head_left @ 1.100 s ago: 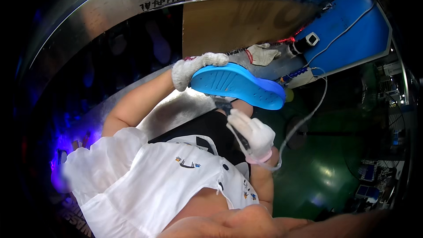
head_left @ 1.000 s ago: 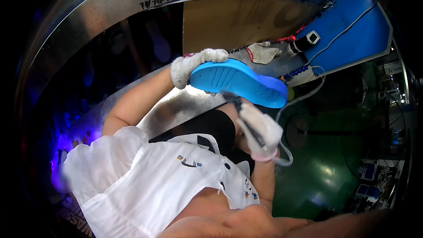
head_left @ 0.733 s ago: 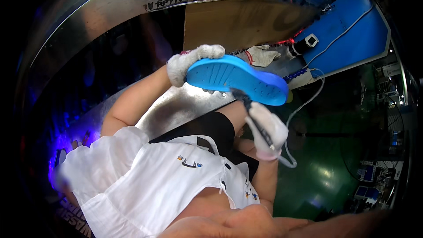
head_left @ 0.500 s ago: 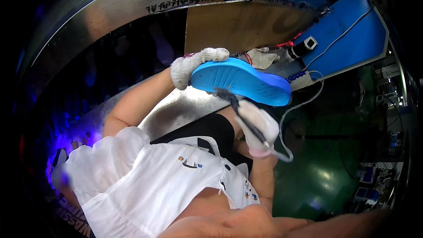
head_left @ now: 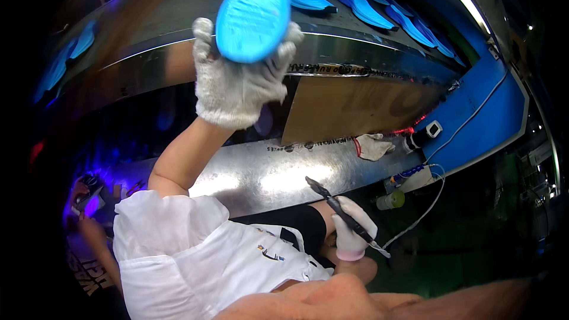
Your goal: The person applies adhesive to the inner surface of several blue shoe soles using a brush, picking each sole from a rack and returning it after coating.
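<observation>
Left hand: the left hand (head_left: pixel 243 86), in a grey-white knit glove, is raised above the bench's far edge, fingers spread wide; a digit shows on each side of the sole; whether they grip it cannot be told, as the sole hides part of them
Sole: the bright blue sole (head_left: pixel 255 21) stands steeply tilted, its rounded end down against the left hand; its upper part runs out of view; it overlaps the deck in view, though contact there cannot be judged
Right hand: the right hand (head_left: pixel 355 225), in a white glove with pink cuff, is closed around the brush, just beyond the bench's near edge
Brush: the slim black brush (head_left: pixel 349 216) slants up and left; its dark tip overlaps the bench's near edge in view; a pale hose (head_left: pixel 418 225) shows near its rear end
Bench: the metal bench (head_left: pixel 249 198) shines under the light; a loose glove (head_left: pixel 376 147) with red trim lies near its far right corner, beside a black-and-white cylinder (head_left: pixel 422 136); a brown card (head_left: pixel 361 104) stands along its far edge
Deck: the dark deck (head_left: pixel 178 15) lies beyond the bench; several blue soles (head_left: pixel 364 9) rest toward its right end; more lie at its left
</observation>
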Demonstrator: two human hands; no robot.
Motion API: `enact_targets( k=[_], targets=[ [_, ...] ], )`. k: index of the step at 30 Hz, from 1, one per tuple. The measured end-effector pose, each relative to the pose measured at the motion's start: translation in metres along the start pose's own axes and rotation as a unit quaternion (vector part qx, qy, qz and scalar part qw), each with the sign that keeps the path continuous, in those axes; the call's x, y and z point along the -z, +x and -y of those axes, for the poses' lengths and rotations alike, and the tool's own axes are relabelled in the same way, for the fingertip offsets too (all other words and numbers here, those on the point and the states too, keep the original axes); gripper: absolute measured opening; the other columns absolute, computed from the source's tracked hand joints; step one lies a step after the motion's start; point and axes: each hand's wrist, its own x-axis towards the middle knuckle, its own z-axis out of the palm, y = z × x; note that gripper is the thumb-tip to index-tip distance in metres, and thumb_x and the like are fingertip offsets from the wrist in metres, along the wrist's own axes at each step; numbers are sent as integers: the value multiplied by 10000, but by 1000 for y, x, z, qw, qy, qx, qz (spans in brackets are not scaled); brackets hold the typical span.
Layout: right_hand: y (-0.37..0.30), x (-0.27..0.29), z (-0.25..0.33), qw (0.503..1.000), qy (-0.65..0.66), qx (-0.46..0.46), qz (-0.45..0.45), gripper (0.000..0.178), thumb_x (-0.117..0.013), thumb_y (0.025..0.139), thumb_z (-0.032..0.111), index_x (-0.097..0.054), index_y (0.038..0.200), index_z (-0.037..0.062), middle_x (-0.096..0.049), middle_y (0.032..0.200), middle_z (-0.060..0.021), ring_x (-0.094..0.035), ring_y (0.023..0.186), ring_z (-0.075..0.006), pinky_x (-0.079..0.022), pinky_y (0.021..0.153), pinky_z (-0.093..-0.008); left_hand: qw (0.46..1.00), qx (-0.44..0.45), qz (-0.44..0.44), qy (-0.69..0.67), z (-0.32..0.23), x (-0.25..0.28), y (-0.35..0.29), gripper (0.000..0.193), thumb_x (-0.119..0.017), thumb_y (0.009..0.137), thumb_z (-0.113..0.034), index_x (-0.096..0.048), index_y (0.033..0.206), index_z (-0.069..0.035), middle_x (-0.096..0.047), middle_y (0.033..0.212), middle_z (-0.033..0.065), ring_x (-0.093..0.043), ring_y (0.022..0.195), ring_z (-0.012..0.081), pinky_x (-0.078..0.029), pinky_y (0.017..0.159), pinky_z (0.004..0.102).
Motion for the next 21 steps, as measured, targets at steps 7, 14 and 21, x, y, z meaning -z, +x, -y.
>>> enact_targets(
  k=[7,14,21],
  targets=[
    [-1,-12,-1,996,59,-55,24,293,-780,670,-76,-672,942,-47,-723,951,-198,-724,864,-280,-577,800,-335,900,30,-240,363,-30,-3,-34,385,-558,952,-312,-560,1191,-11,-652,1021,97,-617,709,120,-452,462,196],
    [-3,-21,-2,989,91,-112,20,286,-749,691,-94,-671,965,-68,-724,964,-194,-718,875,-240,-567,833,-320,74,-320,-118,937,-280,-20,-58,393,-534,946,-214,-556,1326,-115,-592,1269,131,-575,1156,274,-484,979,387],
    [-3,-21,-5,986,111,-116,33,268,-732,700,-94,-683,963,-81,-729,930,-172,-715,845,-210,-564,801,-291,-203,-1,-433,878,-460,23,-165,426,-443,958,-339,-562,1317,-144,-480,1422,142,-447,1321,326,-429,1048,442]
  ],
)
